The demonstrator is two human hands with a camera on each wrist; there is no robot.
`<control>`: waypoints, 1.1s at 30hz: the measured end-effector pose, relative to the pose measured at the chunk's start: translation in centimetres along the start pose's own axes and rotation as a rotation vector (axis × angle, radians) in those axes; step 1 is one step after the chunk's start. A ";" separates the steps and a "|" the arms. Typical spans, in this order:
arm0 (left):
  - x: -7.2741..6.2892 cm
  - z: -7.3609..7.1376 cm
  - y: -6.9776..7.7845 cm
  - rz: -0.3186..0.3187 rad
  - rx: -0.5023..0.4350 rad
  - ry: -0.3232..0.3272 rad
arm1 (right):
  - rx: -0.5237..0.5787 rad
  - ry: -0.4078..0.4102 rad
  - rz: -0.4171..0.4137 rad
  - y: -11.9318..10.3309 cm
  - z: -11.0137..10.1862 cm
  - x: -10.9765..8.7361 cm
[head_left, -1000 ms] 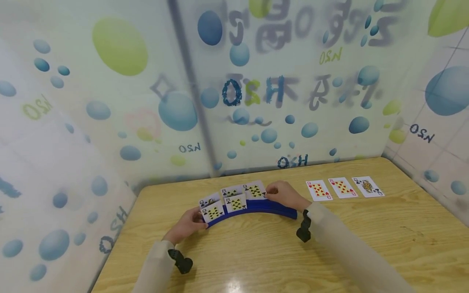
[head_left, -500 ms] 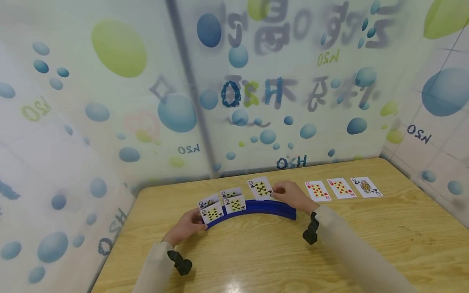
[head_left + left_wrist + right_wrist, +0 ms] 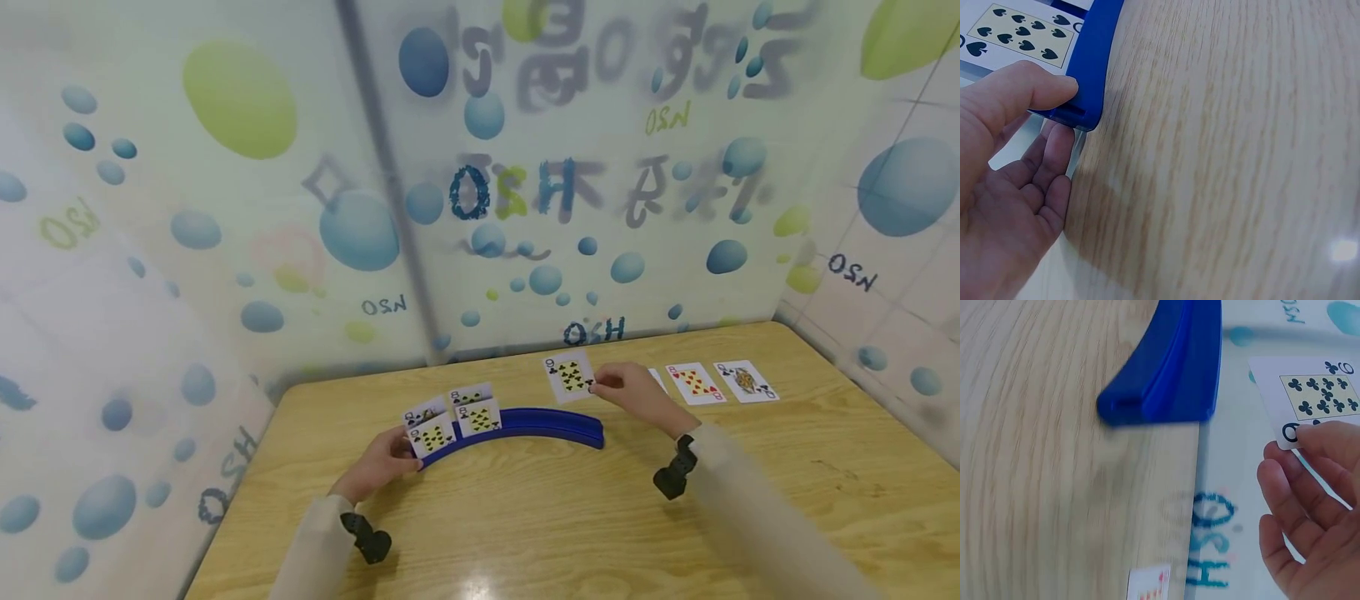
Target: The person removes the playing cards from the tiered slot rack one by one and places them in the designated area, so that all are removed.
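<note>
R hand (image 3: 639,392) pinches 9 of clubs (image 3: 568,375) by lower-R corner — card to hand's L, apart fr. blue rack (image 3: 551,423); L hand (image 3: 381,461) clamped on rack's L end.

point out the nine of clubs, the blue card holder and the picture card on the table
Nine of clubs (image 3: 1311,397), right wrist view, middle of its face.
Blue card holder (image 3: 551,422), head view, bare right half.
Picture card (image 3: 746,382), head view, middle of its face.

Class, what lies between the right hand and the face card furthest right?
In the head view, a red-pipped card lies between the right hand and the face card, beside another card mostly hidden behind the hand.
</note>
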State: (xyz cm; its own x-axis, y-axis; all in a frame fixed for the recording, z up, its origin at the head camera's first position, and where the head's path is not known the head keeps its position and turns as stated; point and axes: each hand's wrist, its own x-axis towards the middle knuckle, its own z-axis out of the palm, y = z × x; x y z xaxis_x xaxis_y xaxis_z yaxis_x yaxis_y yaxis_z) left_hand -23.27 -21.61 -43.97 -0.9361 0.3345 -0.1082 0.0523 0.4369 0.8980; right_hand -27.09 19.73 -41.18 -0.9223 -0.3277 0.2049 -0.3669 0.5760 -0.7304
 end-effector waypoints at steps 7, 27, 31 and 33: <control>0.8 -0.2 -2.1 -0.002 0.018 0.013 | -0.014 0.020 0.014 1.7 -2.6 -1.5; 0.9 -0.2 -2.3 0.013 0.003 0.008 | -0.166 0.108 0.230 8.7 -10.2 -6.6; 0.2 0.0 -0.7 0.007 0.001 0.010 | -0.206 0.128 0.279 10.0 -11.1 -7.7; -0.2 0.1 0.2 0.002 0.004 0.011 | -0.210 0.145 0.289 10.6 -11.6 -8.2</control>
State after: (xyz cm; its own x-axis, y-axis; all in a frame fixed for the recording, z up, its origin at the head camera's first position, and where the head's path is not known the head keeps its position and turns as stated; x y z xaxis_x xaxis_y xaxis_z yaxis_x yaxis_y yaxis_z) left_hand -22.98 -21.50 -43.77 -0.9397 0.3266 -0.1015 0.0558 0.4391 0.8967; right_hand -24.76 37.17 -43.04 -0.9934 -0.0289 0.1110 -0.0925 0.7747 -0.6255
